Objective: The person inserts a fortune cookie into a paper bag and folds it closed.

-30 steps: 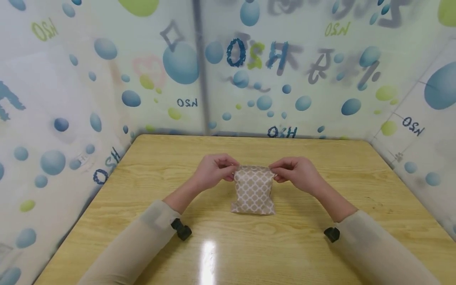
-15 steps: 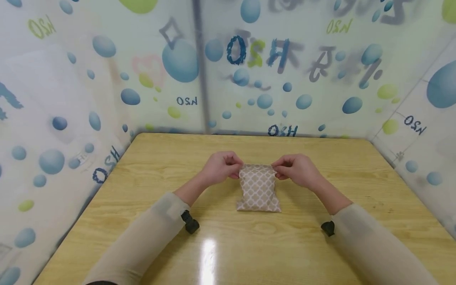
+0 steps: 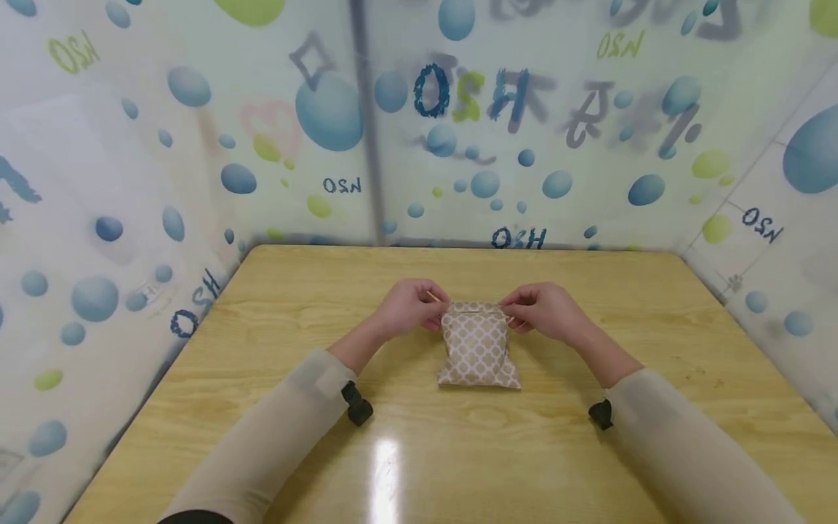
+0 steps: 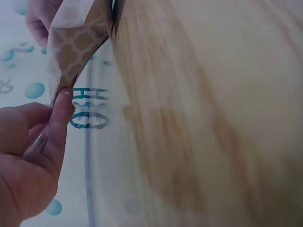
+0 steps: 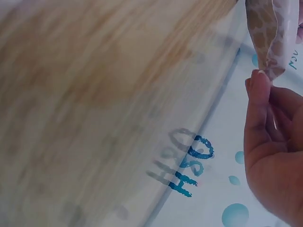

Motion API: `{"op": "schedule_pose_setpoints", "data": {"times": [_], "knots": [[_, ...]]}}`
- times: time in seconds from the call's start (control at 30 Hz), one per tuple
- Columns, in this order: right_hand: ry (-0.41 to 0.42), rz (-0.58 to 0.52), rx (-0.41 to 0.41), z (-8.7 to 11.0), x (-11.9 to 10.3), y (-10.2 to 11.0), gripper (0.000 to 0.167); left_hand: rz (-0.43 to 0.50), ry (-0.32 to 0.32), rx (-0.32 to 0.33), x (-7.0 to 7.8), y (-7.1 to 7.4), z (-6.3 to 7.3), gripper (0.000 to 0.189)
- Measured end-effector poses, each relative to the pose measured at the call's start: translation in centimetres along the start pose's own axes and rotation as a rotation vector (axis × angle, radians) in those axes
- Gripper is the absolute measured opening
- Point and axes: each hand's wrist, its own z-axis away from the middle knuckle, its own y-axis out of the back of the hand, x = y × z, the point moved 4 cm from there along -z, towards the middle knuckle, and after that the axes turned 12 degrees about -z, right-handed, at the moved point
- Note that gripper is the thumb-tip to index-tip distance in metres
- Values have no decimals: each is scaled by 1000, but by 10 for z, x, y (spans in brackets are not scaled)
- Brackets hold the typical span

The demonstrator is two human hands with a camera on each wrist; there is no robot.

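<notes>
A small tan pouch (image 3: 476, 349) with a white lattice pattern stands on the wooden table, its lower edge on the tabletop and its top edge raised between the two hands. My left hand (image 3: 412, 307) pinches the top left corner between thumb and fingers. At the top right corner, my right hand (image 3: 548, 311) has the same kind of pinch. A narrow band along the top looks folded over. In the left wrist view the pouch (image 4: 75, 45) tapers to the pinched corner; the right wrist view shows its other corner (image 5: 267, 42). What the pouch contains is hidden.
The wooden table (image 3: 314, 291) spreads out around the pouch. Behind it and along both sides rise pale wall sheets (image 3: 563, 131) printed with blue and green bubbles. A dark strap piece (image 3: 357, 405) hangs at the left cuff, and another (image 3: 601, 414) at the right.
Pouch and left hand have shifted slightly to the right. The pouch's top band now appears folded over toward the front. Both hands keep pinching the corners.
</notes>
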Motion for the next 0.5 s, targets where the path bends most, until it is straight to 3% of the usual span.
{"op": "schedule_pose_setpoints", "data": {"times": [0.23,0.5], "knots": [[-29,29,-3,-5,7,3,33,53,79,15,-5,-5,-6,14],[22,134,62,10,5,17,42,41,70,22,-10,-5,-8,18]]}}
